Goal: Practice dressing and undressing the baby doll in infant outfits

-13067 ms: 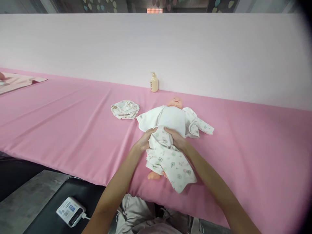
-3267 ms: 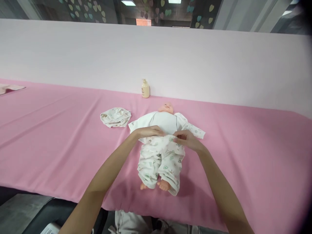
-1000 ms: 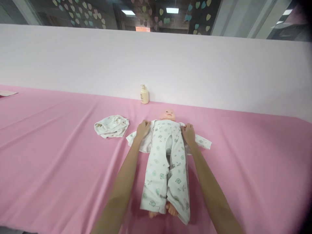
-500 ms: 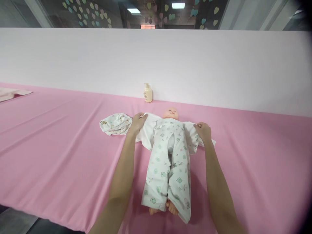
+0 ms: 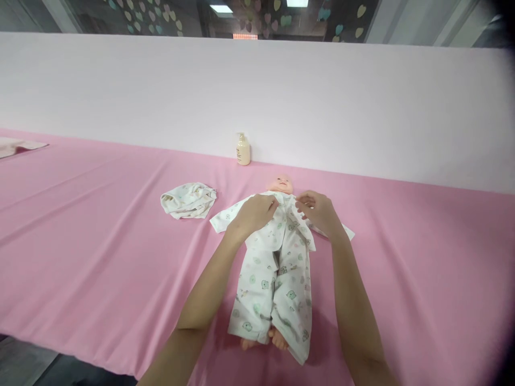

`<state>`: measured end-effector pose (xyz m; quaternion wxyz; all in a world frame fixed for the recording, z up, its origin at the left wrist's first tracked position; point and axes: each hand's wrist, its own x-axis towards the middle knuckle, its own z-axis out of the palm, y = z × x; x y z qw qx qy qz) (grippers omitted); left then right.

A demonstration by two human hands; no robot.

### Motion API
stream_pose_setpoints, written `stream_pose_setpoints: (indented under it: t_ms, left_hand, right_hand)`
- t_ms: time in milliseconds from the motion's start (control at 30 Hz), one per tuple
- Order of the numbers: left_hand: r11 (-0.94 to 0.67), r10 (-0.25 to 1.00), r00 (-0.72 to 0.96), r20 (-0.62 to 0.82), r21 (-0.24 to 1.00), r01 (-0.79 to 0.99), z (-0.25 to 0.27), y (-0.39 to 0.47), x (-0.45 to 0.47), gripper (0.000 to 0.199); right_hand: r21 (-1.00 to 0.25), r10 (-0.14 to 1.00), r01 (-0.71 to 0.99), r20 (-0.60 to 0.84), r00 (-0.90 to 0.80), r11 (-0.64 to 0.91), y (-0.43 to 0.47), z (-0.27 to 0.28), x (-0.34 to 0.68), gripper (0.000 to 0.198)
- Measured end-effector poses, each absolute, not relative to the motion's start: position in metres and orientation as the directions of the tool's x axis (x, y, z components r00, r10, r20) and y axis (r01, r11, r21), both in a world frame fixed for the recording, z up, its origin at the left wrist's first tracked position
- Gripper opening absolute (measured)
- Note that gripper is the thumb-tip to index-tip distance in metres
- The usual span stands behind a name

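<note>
Left hand (image 5: 258, 213) and right hand (image 5: 321, 213) at doll jacket (image 5: 269, 236), grip unclear; behind, pump bottle (image 5: 243, 150), dark lettering (image 5: 239, 154) too small to read.

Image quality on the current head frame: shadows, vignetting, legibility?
Head view: black vignetting in both right corners; head view: soft shadow on the pink cloth table cover beside the white printed cloth trousers; head view: print on the cream pump bottle too small to read.
</note>
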<state>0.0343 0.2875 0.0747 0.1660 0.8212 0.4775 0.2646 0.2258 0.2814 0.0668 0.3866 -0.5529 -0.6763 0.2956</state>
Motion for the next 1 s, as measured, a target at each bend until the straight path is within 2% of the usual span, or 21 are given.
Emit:
stream_pose_setpoints:
  t_ms: [133, 233, 333, 433, 567, 667, 700, 767, 867, 933, 1000]
  left_hand:
    - [-0.481, 0.871, 0.46, 0.173, 0.495, 0.724, 0.056, 0.294, 0.049, 0.029]
    - [-0.479, 0.874, 0.451, 0.181, 0.486, 0.732, 0.038, 0.3, 0.067, 0.027]
    - [-0.524, 0.852, 0.434, 0.293, 0.485, 0.701, 0.03, 0.305, 0.077, 0.023]
    - [-0.53, 0.847, 0.387, 0.363, 0.614, 0.584, 0.033, 0.304, 0.082, 0.026]
    - [-0.391, 0.899, 0.355, 0.255, 0.833, 0.391, 0.048, 0.293, 0.08, 0.029]
    - [-0.289, 0.86, 0.5, 0.104, 0.906, 0.309, 0.063, 0.282, 0.066, 0.018]
    - [-0.288, 0.835, 0.544, 0.083, 0.908, 0.304, 0.068, 0.28, 0.06, 0.023]
    - [-0.348, 0.831, 0.544, 0.116, 0.872, 0.345, 0.074, 0.279, 0.049, 0.032]
    - [-0.43, 0.9, 0.339, 0.274, 0.688, 0.585, 0.067, 0.289, 0.043, 0.031]
    - [-0.42, 0.893, 0.261, 0.367, 0.473, 0.774, 0.052, 0.301, 0.047, 0.027]
    - [-0.416, 0.875, 0.305, 0.375, 0.262, 0.871, 0.034, 0.313, 0.056, 0.022]
  right_hand:
    - [-0.546, 0.984, 0.826, -0.012, -0.176, 0.141, 0.281, 0.059, 0.225, 0.02]
    - [-0.439, 0.976, 0.877, -0.001, -0.218, 0.196, 0.283, 0.055, 0.223, 0.013]
    - [-0.486, 0.962, 0.838, 0.022, -0.272, 0.248, 0.282, 0.058, 0.229, 0.018]
    - [-0.638, 0.954, 0.734, -0.001, -0.301, 0.231, 0.282, 0.064, 0.243, 0.02]
    - [-0.809, 0.955, 0.567, -0.025, -0.296, 0.155, 0.284, 0.065, 0.255, 0.022]
    - [-0.832, 0.988, 0.547, 0.005, -0.154, 0.089, 0.289, 0.062, 0.251, 0.024]
    - [-0.823, 0.995, 0.561, 0.048, -0.09, 0.09, 0.291, 0.06, 0.247, 0.023]
    - [-0.783, 0.981, 0.608, 0.19, 0.034, 0.131, 0.296, 0.055, 0.236, 0.021]
    - [-0.687, 0.922, 0.697, 0.375, 0.095, 0.208, 0.308, 0.04, 0.219, 0.021]
    - [-0.606, 0.928, 0.77, 0.368, 0.053, 0.197, 0.316, 0.028, 0.209, 0.026]
    - [-0.478, 0.953, 0.863, 0.302, -0.009, 0.16, 0.323, 0.017, 0.201, 0.033]
